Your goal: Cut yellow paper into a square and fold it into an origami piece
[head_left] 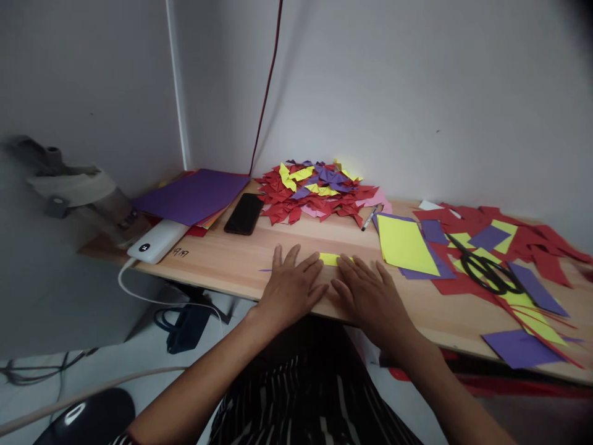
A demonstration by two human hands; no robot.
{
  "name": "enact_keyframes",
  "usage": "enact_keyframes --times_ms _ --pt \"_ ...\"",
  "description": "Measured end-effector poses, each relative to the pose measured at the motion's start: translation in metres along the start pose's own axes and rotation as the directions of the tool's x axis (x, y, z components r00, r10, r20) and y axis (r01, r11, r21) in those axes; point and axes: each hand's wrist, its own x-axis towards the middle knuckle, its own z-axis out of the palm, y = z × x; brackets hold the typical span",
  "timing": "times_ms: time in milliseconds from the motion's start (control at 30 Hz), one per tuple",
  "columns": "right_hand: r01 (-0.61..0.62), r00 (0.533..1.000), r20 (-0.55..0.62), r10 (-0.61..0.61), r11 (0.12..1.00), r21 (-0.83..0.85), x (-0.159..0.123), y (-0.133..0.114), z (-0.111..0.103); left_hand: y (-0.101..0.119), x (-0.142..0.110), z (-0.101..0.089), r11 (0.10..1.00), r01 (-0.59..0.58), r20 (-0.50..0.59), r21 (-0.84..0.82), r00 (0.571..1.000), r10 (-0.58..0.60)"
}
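Observation:
A small yellow paper strip [329, 259] lies flat on the wooden table [222, 264] in front of me. My left hand [291, 285] rests palm down with its fingers stretched, its fingertips at the strip's left end. On the other end lie the fingertips of my right hand [370, 293], also flat and spread. Both ends of the strip are partly hidden under the fingers. To the right of my right hand sits a stack of yellow paper sheets [406, 243] over purple ones. A pen [369, 218] lies just behind that stack.
Folded red, yellow and purple paper pieces [319, 191] are heaped at the wall. Black scissors [486, 272] lie among paper scraps at right. A phone [243, 214], purple sheets [194, 194] and a white power bank [157, 241] with a cable are at left, near a bottle [111, 207].

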Motion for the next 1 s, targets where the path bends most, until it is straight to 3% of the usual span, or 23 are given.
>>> enact_keyframes --times_ms 233,600,1000 --pt "0.106 0.993 0.037 -0.111 0.988 0.109 0.012 -0.021 -0.002 -0.001 0.001 -0.001 1.0 -0.002 0.027 -0.014 1.0 0.003" --pt "0.078 0.996 0.027 -0.082 0.991 0.111 0.007 -0.018 0.011 -0.001 -0.004 0.003 1.0 -0.012 -0.043 0.024 0.999 0.013" --pt "0.17 0.986 -0.012 -0.169 0.983 0.073 0.028 -0.017 -0.011 -0.001 -0.005 0.009 0.997 0.041 -0.146 0.072 0.989 -0.031"
